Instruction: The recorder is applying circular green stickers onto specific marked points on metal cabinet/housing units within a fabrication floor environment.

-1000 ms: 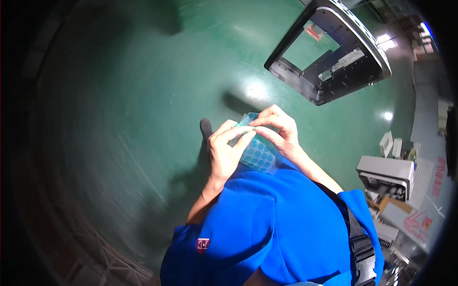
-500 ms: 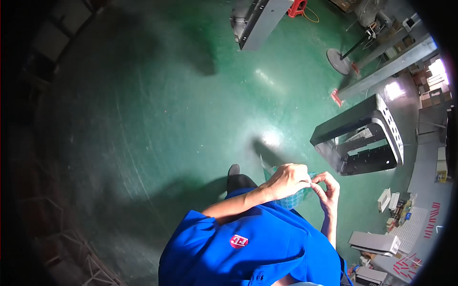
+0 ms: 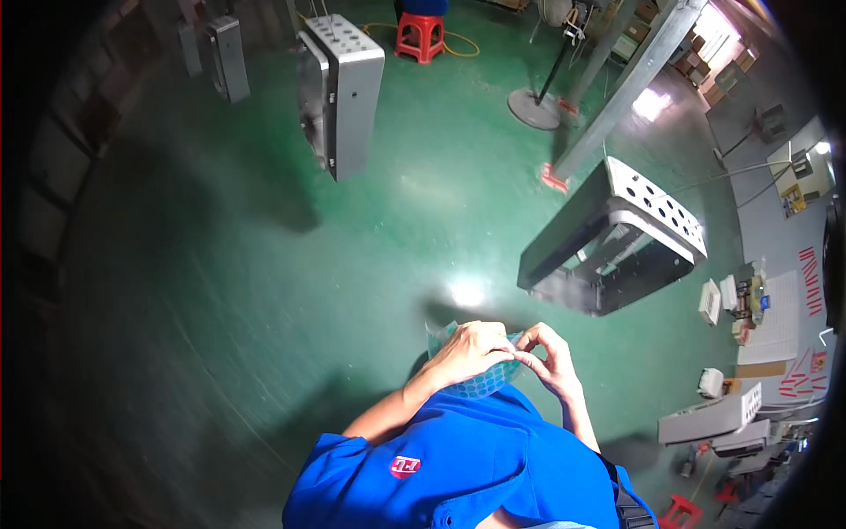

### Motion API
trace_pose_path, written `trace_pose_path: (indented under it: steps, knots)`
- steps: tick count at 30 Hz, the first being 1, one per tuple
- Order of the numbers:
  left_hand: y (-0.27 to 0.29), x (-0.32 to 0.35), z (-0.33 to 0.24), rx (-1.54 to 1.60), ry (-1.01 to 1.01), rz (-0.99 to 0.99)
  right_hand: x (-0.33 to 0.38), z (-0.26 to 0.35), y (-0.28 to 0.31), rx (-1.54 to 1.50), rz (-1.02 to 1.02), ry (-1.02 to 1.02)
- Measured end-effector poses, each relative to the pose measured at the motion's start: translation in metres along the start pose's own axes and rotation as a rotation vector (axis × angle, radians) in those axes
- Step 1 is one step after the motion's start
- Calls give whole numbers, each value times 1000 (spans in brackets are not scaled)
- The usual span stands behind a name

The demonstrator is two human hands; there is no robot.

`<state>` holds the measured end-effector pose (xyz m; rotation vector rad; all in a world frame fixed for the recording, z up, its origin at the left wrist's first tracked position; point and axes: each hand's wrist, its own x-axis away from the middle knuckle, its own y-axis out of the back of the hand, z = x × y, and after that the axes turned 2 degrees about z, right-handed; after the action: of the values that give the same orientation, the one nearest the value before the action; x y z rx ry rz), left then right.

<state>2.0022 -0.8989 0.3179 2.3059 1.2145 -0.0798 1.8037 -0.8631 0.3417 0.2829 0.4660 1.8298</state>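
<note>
A translucent blue-green sheet of round stickers (image 3: 480, 385) is in front of my blue shirt. My left hand (image 3: 469, 353) is closed over the top of it, hiding much of its upper part. Beside it on the right, my right hand (image 3: 552, 360) has thumb and forefinger pinched together at the sheet's right edge, touching my left fingertips. Whatever small piece lies between those right fingers is too small to make out. Rows of dots show below my left hand, and a clear corner sticks out at its left.
A dark metal housing with a holed white end (image 3: 608, 247) hangs ahead on the right. A grey housing (image 3: 352, 106) hangs farther off, left of a red stool (image 3: 420, 37) with someone on it. A slanting metal post (image 3: 621, 93) and round stand base (image 3: 534, 109) stand beyond.
The view has turned, so the hanging housings and post sit farther left and lower, and the seated person's stool shows more. My hands keep nearly the same pinch on the sheet.
</note>
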Motion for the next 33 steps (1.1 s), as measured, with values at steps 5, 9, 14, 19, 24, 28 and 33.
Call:
trace_pose_path:
  steps: [5,9,14,19,24,28,33]
  knots:
    - [40,-31,18,-1,45,-20,-56,-5,1,39,-59,83]
    - [69,-43,50,129,195,-70,-107,-1,-9,112,-81,110]
    - [154,-54,136,588,278,-410,-188,15,-45,105,-211,175]
    - [302,-63,287,503,457,-732,-274,26,-102,44,-200,-21]
    - [377,-115,386,213,353,-873,-345,63,-147,91,-127,-138]
    - [391,-140,377,196,454,-798,-369,72,-168,77,-205,-268]
    - [391,-148,383,314,438,-654,-387,83,-187,-56,-263,-409]
